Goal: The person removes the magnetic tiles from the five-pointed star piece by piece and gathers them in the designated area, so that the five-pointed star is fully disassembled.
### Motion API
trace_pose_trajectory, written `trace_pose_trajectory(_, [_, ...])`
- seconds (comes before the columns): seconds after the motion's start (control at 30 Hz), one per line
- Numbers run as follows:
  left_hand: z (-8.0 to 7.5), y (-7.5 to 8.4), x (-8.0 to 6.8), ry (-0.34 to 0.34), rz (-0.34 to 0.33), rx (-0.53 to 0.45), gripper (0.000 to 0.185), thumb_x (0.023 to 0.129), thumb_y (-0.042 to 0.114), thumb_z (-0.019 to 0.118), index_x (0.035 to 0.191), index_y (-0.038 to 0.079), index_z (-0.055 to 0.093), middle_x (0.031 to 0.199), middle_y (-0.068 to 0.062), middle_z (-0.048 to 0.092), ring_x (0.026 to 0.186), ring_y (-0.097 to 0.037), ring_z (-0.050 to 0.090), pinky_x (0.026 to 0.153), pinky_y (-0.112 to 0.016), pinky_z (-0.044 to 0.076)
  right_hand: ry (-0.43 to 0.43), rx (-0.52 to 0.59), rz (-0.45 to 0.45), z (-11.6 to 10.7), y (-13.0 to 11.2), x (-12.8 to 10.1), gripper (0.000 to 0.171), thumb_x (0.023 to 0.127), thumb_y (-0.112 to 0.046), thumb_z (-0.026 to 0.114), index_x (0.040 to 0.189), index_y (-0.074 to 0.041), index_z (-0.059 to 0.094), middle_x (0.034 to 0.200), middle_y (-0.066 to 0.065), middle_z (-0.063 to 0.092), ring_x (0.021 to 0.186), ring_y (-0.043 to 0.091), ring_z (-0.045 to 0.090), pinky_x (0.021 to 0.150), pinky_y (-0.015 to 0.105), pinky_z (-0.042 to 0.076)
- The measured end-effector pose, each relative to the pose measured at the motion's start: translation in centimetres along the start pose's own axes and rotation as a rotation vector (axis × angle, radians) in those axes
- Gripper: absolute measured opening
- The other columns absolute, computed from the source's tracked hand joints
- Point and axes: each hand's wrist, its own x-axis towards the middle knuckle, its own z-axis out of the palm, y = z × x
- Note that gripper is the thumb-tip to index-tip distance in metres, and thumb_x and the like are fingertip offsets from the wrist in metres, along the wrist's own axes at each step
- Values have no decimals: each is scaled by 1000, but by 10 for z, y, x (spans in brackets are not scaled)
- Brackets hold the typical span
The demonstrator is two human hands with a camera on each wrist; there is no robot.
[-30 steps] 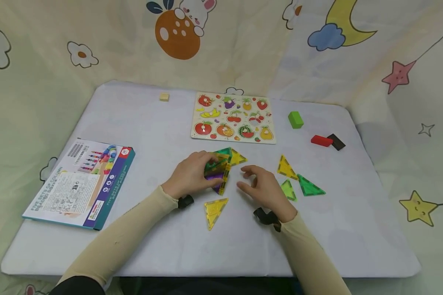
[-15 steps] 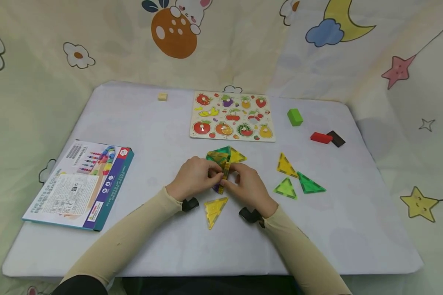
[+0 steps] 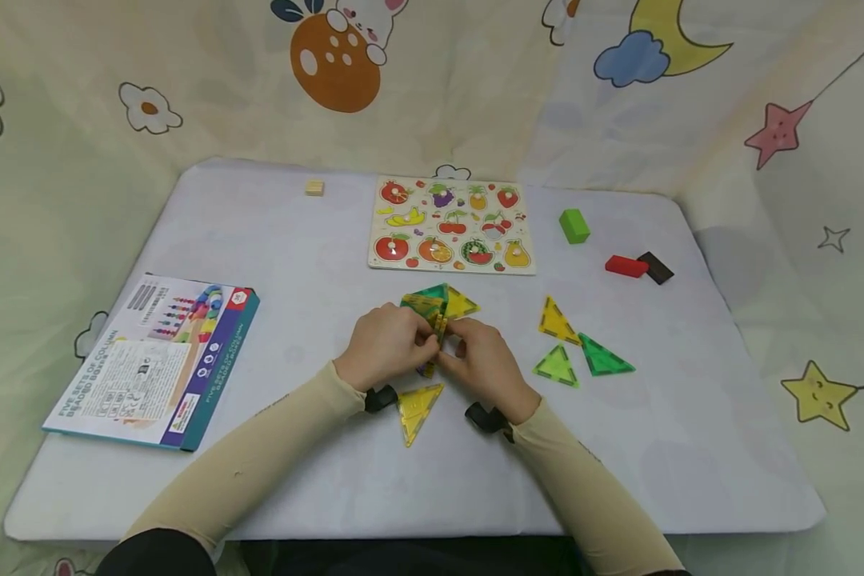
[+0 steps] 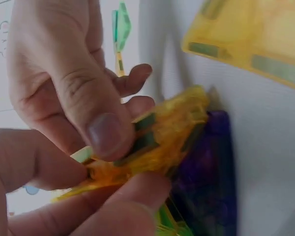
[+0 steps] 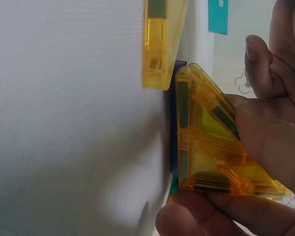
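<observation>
My left hand (image 3: 382, 348) and right hand (image 3: 486, 368) meet over a small cluster of see-through triangular magnetic tiles. Between them, fingers and thumbs of both hands pinch a yellow magnetic tile (image 5: 206, 137) standing on edge; yellow edges lie doubled there in the left wrist view. A purple magnetic tile (image 4: 206, 177) shows right behind it, low to the cloth. Green (image 3: 435, 291) and yellow tiles (image 3: 463, 302) stick out past the fingertips at the far side. Another yellow tile (image 3: 419, 410) lies flat just in front of the hands. Fingers cover much of the cluster.
Right of the hands lie loose yellow (image 3: 558, 322), light green (image 3: 558, 366) and dark green tiles (image 3: 605, 357). A fruit puzzle board (image 3: 452, 228) lies behind, a boxed toy (image 3: 151, 360) left. Green (image 3: 574, 226), red (image 3: 625, 266), black (image 3: 655, 268) and pale blocks (image 3: 314, 188) sit farther back.
The right hand has come left from open space beside the light green tile to pinch the upright yellow tile. The left hand has shifted its fingers nearer, toward the same tile.
</observation>
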Motion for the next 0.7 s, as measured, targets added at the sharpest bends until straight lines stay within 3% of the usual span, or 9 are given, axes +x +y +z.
trace_pose_trajectory(0.23, [0,7,0,17,-19,27,27,88,25,69,62,20,71,50,11,54,46,-6,47,43,-22,36,23,42,-18,-2,0,-1,15,92,-20,77,104,-11,74,95,8,74,66,9,57,62,26,48])
trace_pose_trajectory(0.47, [2,12,1,54,-29,61,35,85,20,65,51,21,59,45,11,39,43,-5,37,40,-20,24,30,154,85,-2,-2,-1,25,89,-16,75,113,-10,77,104,11,80,58,8,64,55,22,51])
trace_pose_trajectory(0.57, [1,12,1,65,-31,65,38,87,20,65,49,21,57,45,11,40,42,-5,37,40,-20,24,47,203,152,-3,-2,-3,30,88,-11,69,117,-10,77,96,11,80,53,5,61,51,22,49])
trace_pose_trajectory(0.7, [-1,12,1,63,-33,69,43,90,21,64,48,21,56,44,10,44,42,-6,40,40,-21,24,51,209,228,-8,2,-8,15,87,-9,64,96,-8,75,71,5,69,47,6,47,47,21,37])
